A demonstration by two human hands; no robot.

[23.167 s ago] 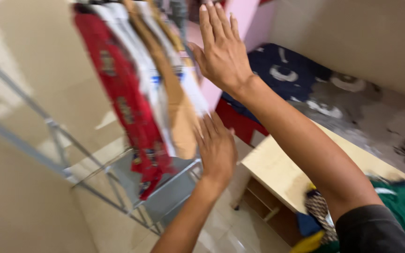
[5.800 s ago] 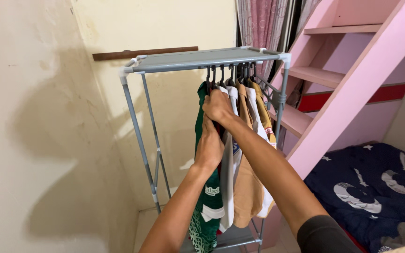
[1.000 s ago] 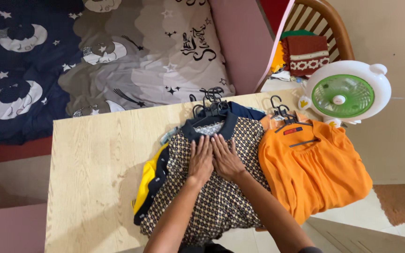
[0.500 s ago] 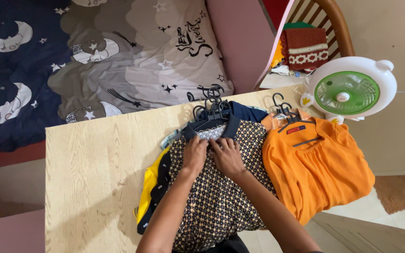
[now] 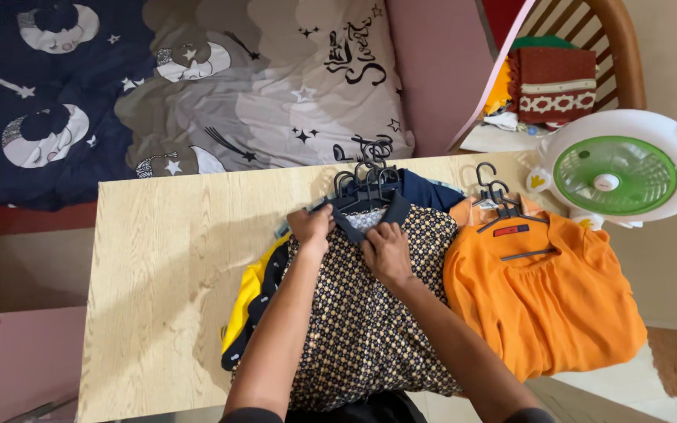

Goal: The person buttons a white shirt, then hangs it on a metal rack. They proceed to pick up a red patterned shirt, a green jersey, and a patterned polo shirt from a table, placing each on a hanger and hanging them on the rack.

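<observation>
A dark patterned shirt (image 5: 370,321) with a navy collar lies on top of a stack of clothes on a pale wooden table (image 5: 166,282). Black hangers (image 5: 362,182) stick out past the stack's far end. My left hand (image 5: 311,227) grips the shirt's left shoulder by the collar. My right hand (image 5: 385,249) pinches the collar just right of centre. Yellow and navy garments (image 5: 248,305) show under the stack's left edge. An orange shirt (image 5: 546,301) on a hanger lies to the right.
A white fan with a green grille (image 5: 620,176) stands at the table's right end. Beyond the table lies a mattress with a moon-and-star sheet (image 5: 166,78). A wooden chair (image 5: 581,55) holding folded cloth stands at the far right.
Both hands have slid from the shirt's chest up to its collar, the left out to the shoulder. Much earlier they were handling clothes hanging on a grey rack.
</observation>
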